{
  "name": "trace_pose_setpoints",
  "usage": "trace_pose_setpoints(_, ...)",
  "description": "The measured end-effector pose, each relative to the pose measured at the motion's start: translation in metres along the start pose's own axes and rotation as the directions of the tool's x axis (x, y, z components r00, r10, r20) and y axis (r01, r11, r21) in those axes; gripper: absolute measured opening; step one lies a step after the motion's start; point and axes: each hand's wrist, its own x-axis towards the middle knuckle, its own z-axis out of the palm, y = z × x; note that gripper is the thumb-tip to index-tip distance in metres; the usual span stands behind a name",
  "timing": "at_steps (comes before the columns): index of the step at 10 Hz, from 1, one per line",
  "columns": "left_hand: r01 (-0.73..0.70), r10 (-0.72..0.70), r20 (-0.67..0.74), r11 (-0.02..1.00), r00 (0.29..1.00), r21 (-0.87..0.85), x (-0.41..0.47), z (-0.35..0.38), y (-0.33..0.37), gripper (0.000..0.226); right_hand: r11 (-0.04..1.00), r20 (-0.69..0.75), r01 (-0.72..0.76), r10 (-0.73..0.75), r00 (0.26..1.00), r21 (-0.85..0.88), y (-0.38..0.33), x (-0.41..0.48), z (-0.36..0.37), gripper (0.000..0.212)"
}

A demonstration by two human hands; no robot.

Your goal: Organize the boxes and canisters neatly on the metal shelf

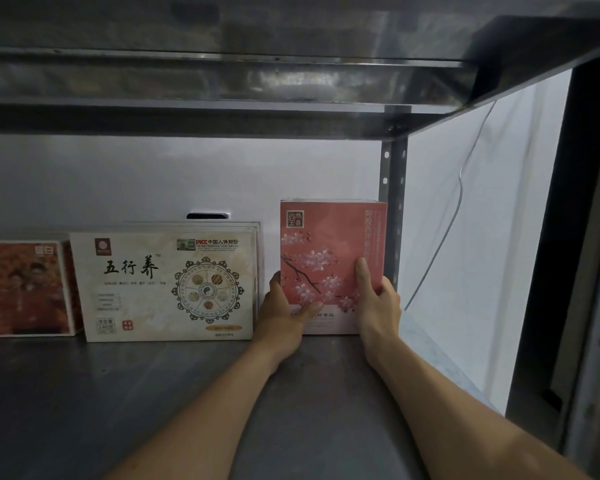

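Two bare hands hold one upright pink cardboard box printed with white blossom at the right end of the grey metal shelf, as the head view shows it. The left hand takes the box's lower left edge, thumb lying across the pale strip at the bottom of the front face, fingers curled round the side. The right hand takes the lower right edge, thumb pointing up the front face, fingers bent round the corner. Each grip is pinching the box between thumb and fingers. The box stands on its base, front face outward, just beside the perforated grey upright post at the back right corner. Whether it touches the post I cannot tell.

To its left, across a narrow gap where the left hand sits, a wide cream box with black Chinese characters and a round mandala design stands upright. Another pale box sits close behind it, only its top and right edges showing. Further left, an orange-red box with a white border is cut off by the frame edge. A small black object peeks above the cream box against the white wall. Overhead runs the dark underside of the upper metal shelf. A thin pale cable hangs beyond the post on the right.
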Motion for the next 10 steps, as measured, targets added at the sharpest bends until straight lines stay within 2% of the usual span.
trace_pose_setpoints(2,0.003,-0.003,-0.024,1.0,1.0,0.001,0.001,0.0,-0.003,0.081,1.0,0.001,0.02,-0.02,1.0,-0.02,0.0,0.0,-0.003,0.064)
trace_pose_setpoints(3,0.016,-0.016,-0.044,1.0,0.999,0.008,0.003,0.001,-0.007,0.082,0.998,-0.01,0.025,-0.026,1.0,-0.056,0.001,-0.002,-0.006,0.066)
trace_pose_setpoints(5,0.071,-0.066,-0.064,0.994,0.996,0.079,0.002,0.0,-0.014,0.072,0.965,-0.033,0.051,-0.061,0.998,-0.256,0.001,-0.011,-0.013,0.05)
trace_pose_setpoints(7,0.121,-0.109,-0.095,0.983,0.99,0.137,-0.008,-0.006,-0.013,0.056,0.871,-0.113,0.025,-0.093,0.989,-0.49,-0.012,-0.039,-0.014,0.043)
trace_pose_setpoints(8,0.092,-0.076,-0.081,0.973,0.994,0.211,-0.016,-0.009,-0.012,0.05,0.849,-0.121,0.014,-0.091,0.988,-0.528,-0.017,-0.055,-0.011,0.048)
trace_pose_setpoints(9,-0.003,0.008,-0.009,0.907,1.0,0.422,-0.028,-0.017,-0.014,0.047,0.85,-0.094,0.031,-0.094,0.991,-0.526,-0.022,-0.072,-0.008,0.048)
trace_pose_setpoints(10,-0.023,0.04,-0.026,0.876,0.999,0.482,-0.036,-0.028,-0.017,0.036,0.863,-0.067,-0.016,-0.02,0.998,-0.505,-0.029,-0.09,-0.005,0.048)
